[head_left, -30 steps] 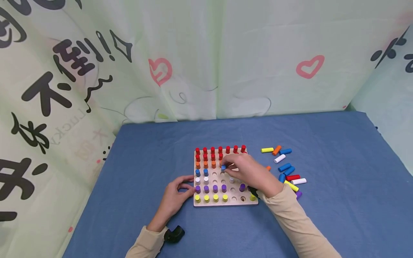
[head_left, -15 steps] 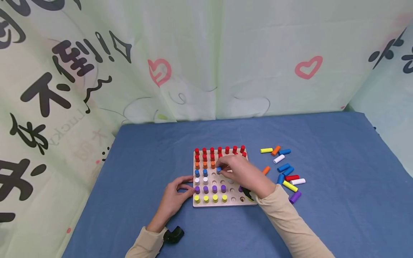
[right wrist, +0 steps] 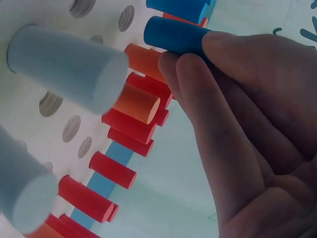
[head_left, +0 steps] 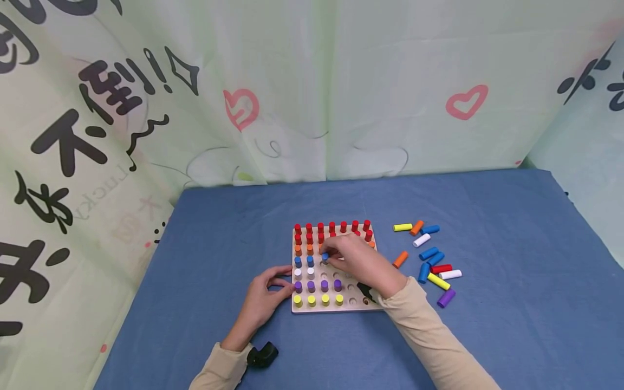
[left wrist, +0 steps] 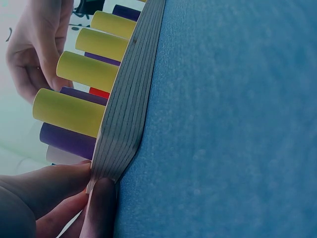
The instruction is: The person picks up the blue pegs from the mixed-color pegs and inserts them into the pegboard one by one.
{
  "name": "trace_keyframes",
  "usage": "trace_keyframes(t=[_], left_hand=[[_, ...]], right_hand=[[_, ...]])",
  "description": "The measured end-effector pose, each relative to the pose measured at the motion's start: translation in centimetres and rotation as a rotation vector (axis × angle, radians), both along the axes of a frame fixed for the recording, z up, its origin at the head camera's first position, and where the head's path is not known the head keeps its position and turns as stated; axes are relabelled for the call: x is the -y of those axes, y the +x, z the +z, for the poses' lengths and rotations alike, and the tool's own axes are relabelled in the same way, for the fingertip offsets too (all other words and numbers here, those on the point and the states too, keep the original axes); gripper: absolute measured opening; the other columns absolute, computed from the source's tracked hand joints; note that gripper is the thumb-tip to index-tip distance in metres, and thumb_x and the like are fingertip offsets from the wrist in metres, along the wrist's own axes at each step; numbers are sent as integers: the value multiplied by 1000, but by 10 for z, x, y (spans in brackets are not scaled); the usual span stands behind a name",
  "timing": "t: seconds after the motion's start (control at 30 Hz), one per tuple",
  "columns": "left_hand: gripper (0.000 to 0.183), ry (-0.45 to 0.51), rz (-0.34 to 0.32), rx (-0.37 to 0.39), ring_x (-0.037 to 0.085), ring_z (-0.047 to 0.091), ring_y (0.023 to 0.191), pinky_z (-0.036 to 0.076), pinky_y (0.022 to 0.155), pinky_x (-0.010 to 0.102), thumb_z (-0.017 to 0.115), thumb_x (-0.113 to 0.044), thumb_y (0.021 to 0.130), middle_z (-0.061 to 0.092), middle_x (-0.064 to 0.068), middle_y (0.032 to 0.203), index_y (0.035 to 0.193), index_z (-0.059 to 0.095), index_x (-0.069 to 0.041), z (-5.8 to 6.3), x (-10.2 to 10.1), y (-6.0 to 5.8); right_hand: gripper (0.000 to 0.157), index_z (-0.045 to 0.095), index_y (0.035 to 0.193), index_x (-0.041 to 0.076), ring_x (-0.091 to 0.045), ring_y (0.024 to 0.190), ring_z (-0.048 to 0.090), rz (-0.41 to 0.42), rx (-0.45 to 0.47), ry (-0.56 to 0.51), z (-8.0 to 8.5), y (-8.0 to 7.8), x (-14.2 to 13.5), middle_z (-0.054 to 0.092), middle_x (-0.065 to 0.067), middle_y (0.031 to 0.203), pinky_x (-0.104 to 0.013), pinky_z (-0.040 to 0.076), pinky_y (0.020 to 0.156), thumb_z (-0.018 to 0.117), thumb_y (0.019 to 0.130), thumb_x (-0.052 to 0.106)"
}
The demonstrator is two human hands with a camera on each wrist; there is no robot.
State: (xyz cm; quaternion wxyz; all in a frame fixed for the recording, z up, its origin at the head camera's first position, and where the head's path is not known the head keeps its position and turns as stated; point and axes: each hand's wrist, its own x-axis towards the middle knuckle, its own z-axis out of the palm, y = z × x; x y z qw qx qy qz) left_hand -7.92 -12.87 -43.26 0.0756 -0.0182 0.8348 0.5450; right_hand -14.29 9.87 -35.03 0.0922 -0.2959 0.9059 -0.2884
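Observation:
A wooden pegboard (head_left: 359, 307) with rows of coloured pegs lies on the table. My right hand (head_left: 363, 262) pinches a blue peg (right wrist: 174, 34) between thumb and fingertips. In the head view that peg is over the third place in the blue row, just right of two standing blue pegs (head_left: 310, 261). At the board's left edge my left hand (head_left: 263, 298) rests its thumb and fingertips against the side. The left wrist view has those fingertips right at the corner, beside the yellow pegs (left wrist: 72, 111). The right hand hides part of the board's right half.
Loose pegs lie scattered right of the board, among them a purple peg (head_left: 446, 298), a red peg (head_left: 441, 268) and an orange peg (head_left: 400, 260). Blue cloth (head_left: 234, 227) covers the table. A printed curtain (head_left: 390, 108) hangs behind.
My right hand has moved left across the board with the blue peg, from about the fourth column to the third. The left hand stays at the board's left edge.

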Motion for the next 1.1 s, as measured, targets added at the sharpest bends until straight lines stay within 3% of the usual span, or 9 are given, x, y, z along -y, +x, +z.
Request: trace_keyframes(t=[0.37,0.63,1.1], left_hand=[[37,-3,0,5,16,68,88,57,70,24,72,-13,91,68,9,111,127,64,-7,1,0,0],[37,3,5,4,16,68,88,57,71,24,72,-12,91,69,9,110,127,65,-7,1,0,1],[38,-15,4,8,16,68,88,57,72,25,73,-14,91,69,8,108,127,65,-8,1,0,1]], right_hand=[[18,73,102,4,-13,83,67,-10,17,-3,-6,-2,5,72,-6,95,-32,58,80,77,85,3],[14,73,99,3,-12,80,67,40,-31,-8,-9,-3,6,73,-6,92,-29,58,77,75,86,1],[14,73,100,3,-13,80,66,59,-55,1,-12,-3,8,73,-9,94,-29,57,77,75,86,0]])
